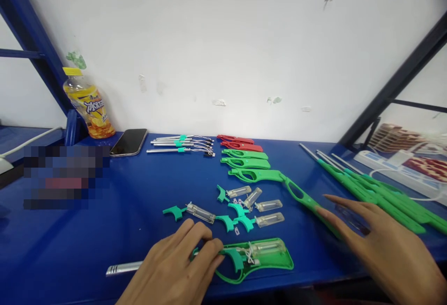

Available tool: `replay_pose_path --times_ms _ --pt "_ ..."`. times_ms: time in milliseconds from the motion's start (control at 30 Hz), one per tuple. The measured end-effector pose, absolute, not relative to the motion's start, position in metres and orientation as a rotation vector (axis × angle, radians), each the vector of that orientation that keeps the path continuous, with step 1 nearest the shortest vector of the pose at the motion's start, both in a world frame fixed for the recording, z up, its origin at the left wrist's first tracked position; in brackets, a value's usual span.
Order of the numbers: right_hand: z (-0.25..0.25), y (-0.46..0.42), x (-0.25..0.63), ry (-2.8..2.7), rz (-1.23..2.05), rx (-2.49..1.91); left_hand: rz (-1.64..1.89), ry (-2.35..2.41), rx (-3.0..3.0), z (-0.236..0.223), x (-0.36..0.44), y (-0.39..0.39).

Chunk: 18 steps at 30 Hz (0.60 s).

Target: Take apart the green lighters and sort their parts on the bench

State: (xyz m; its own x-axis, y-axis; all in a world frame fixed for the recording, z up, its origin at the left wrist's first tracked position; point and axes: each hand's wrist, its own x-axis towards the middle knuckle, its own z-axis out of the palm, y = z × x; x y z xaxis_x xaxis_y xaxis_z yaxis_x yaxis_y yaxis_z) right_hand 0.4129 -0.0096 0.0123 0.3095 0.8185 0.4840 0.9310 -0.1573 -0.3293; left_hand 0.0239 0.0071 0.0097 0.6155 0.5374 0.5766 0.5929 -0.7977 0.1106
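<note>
So the scuffed white wall (181, 39) filled the whole back, with a blue table (167, 174) pushed up against it. Left hand (174, 263) was pinching an opened green lighter (267, 259) near the table's front edge. Right hand (387, 240) was spread wide by a green handle shell (310, 202), couldn't tell if touching. Drink bottle (94, 109) and phone (129, 142) sat back left, clear tanks (269, 220) mid-table.

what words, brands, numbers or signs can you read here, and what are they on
"冰红": large characters on the label of the bottle; anything after them is cut off by its curve.
Smaller print on that label: too small to read.
No other text can be made out.
</note>
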Motion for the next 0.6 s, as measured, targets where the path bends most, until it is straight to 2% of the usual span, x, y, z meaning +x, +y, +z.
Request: replay_pose_path --times_ms 100,300,600 --pt "0.02 -0.018 0.39 -1.635 -0.136 -1.851 -0.894 -0.946 -2.736 0.006 0.026 0.009" --pt "0.026 -0.023 0.338 -2.078 0.368 -1.524 -0.832 -0.929 -2.759 0.004 0.027 0.011" --pt "0.012 -0.018 0.326 -2.062 0.573 -1.481 -0.841 -0.91 -2.76 0.001 0.031 0.011"
